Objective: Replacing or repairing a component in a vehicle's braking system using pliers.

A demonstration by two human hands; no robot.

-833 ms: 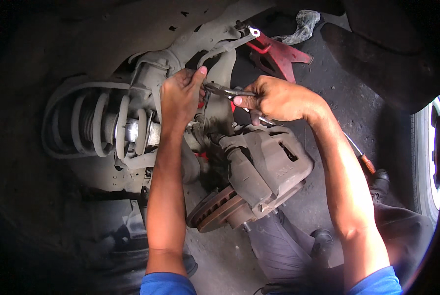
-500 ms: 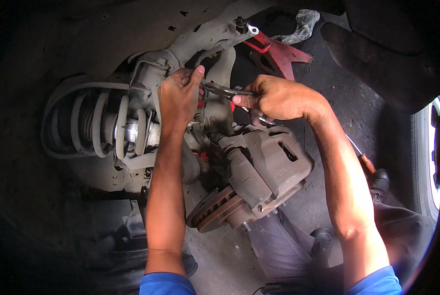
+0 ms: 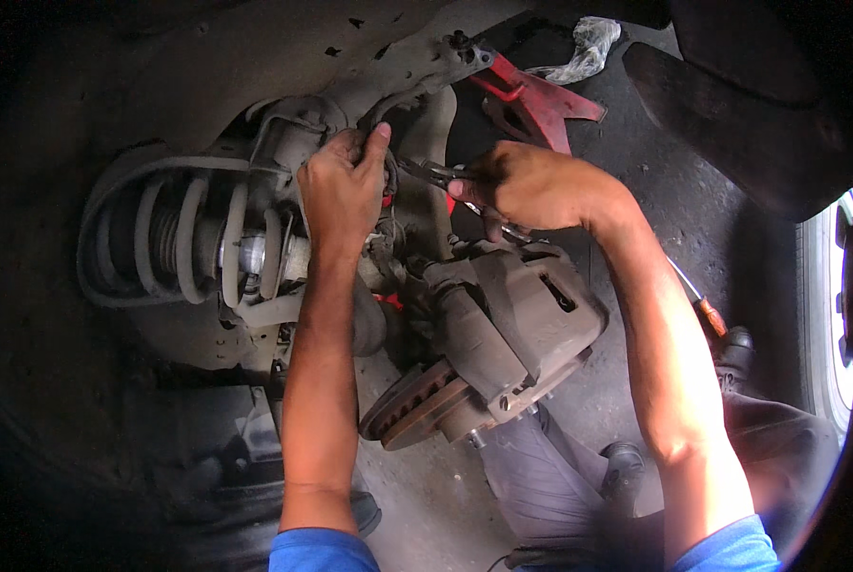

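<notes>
My left hand (image 3: 345,191) is closed beside the upper suspension arm (image 3: 417,86), thumb up, on something mostly hidden by its fingers. Just right of it, my right hand (image 3: 536,191) grips dark metal pliers (image 3: 431,173), whose jaws point toward my left fingers; whether they touch anything is unclear. Left of my hands is a coil spring (image 3: 191,238) around a strut. Below my right hand sit the brake caliper (image 3: 512,315) and a rusty brake disc (image 3: 403,410).
A red stand (image 3: 550,110) and crumpled plastic (image 3: 588,52) lie beyond the suspension. An orange-handled screwdriver (image 3: 712,315) is right of my right forearm. A wheel (image 3: 827,305) stands at far right. My legs (image 3: 541,477) show below the disc; dark wheel-well panels surround the top.
My left hand has shifted a little up and to the left. My right hand with the pliers has risen slightly.
</notes>
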